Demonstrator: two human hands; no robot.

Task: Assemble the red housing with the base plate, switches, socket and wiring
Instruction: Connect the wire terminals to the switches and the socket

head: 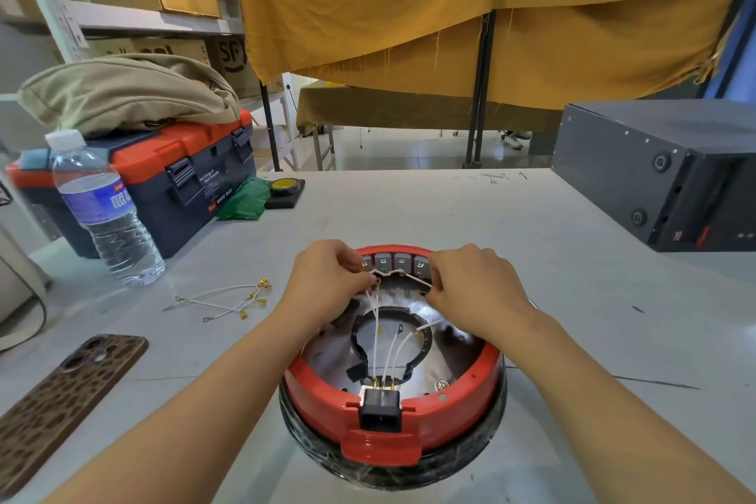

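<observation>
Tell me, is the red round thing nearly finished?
Partly. Done: the black socket sits in the red housing, with three white wires plugged in behind it, and grey switches line the far rim. Now: the left hand and right hand pinch a white wire along the switches. Left: spare wires wait on the table.

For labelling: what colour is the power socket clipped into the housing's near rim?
Black rectangular plastic socket, clearest in the head view.
</observation>
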